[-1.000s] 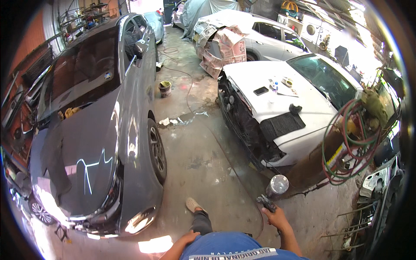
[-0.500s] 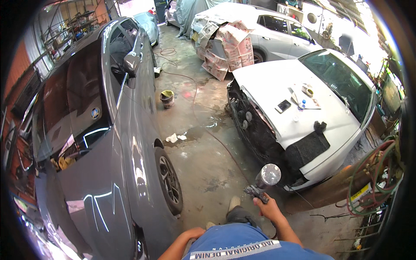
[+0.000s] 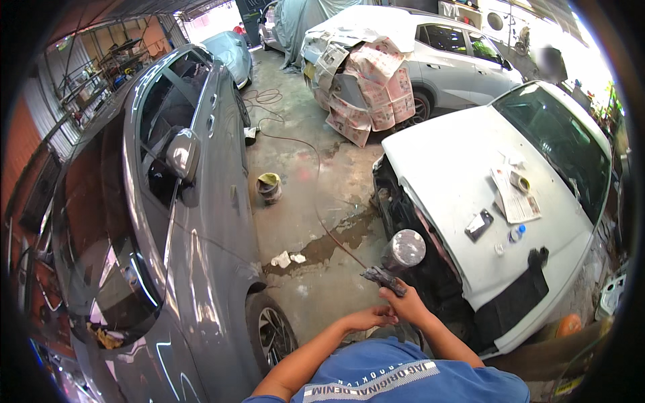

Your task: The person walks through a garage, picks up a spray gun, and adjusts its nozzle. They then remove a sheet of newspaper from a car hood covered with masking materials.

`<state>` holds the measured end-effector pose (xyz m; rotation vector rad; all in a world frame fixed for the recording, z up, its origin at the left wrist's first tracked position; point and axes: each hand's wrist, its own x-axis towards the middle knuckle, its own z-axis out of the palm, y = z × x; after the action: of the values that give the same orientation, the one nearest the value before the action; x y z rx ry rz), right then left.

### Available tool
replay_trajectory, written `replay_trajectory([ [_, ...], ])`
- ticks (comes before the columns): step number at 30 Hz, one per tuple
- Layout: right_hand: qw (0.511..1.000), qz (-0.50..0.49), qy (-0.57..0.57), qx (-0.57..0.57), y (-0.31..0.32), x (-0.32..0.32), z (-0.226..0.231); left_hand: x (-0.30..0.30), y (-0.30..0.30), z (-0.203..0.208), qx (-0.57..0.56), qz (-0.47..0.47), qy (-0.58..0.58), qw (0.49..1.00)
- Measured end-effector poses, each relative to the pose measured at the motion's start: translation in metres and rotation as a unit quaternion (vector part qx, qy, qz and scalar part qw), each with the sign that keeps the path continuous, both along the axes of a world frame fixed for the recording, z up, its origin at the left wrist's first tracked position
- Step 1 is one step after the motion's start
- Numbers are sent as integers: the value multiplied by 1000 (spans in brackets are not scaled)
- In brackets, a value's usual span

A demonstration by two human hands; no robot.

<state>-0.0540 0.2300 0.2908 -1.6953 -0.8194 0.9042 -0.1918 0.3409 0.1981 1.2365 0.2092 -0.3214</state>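
From the right hand [image 3: 408, 305], a lane of floor [image 3: 336, 295] opens toward 11 o'clock, crossed by a thin hose [image 3: 318, 181], with a bucket [image 3: 269, 191] standing near 10. The grey car [image 3: 211, 248] blocks 9; the white hood [image 3: 450, 171] blocks 1 to 2; newspaper masking [image 3: 379, 87] bars 12 farther off.

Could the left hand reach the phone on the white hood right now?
Probably not without stepping closer: the phone lies well beyond the left hand, and the right hand, holding the spray gun, is across the direct way.
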Motion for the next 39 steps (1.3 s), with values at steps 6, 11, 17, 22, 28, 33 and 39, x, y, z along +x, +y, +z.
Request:
replay_trajectory([
  [6,999,17,36,-24,163,74,21,81,123,-6,-183,110,-10,977],
  [11,997,-4,81,14,309,115,0,123,264,-39,-171,142,-7,975],
  [17,997,-1,80,23,500,158,-12,175,460,-46,-122,109,-43,986],
  [22,997,-23,76,18,635,202,-20,214,588,-21,-179,130,-13,975],
  [28,994,-34,103,15,790,255,-22,275,751,-51,-168,95,-8,981],
  [33,991,-26,126,24,937,333,-45,353,902,-58,-149,94,6,984],
  [39,991,18,129,-4,1138,427,-47,444,1086,-59,-153,144,-7,978],
])
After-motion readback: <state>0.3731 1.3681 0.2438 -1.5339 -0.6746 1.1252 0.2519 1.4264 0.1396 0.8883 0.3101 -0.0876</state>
